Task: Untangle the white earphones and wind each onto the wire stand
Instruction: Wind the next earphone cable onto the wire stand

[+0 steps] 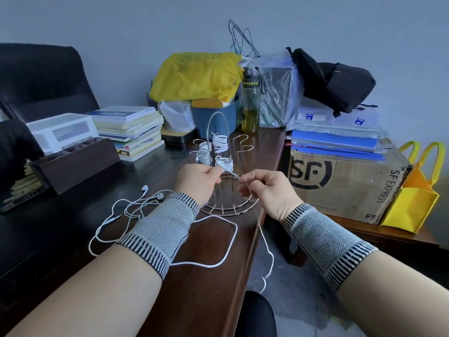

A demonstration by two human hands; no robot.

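Both hands were raised over the base of the stand (226,190), close together. The left hand (198,182) pinched a white cord (228,254) between thumb and curled fingers. The right hand (266,190), just to the right of that pinch, pinched the same cord with thumb and forefinger. A short taut length of cord ran between the two pinches.

From the right-hand pinch the cord dropped past the desk (209,295) edge and hung below it. A wide loop of cord lay on the desk beneath and behind the left wrist. The earbuds (151,192) lay on the desk to the left of the left-hand pinch, with slack cord curled around them.

Directly beyond the pinches, three wound earphones (220,143) sat on the prongs of the stand. One prong (240,147), beyond and right of the grip, was bare.

Each wrist wore a grey knitted band (161,229).

Beyond the stand stood a bottle (250,105). A cardboard box (345,183) sat right of the right hand.
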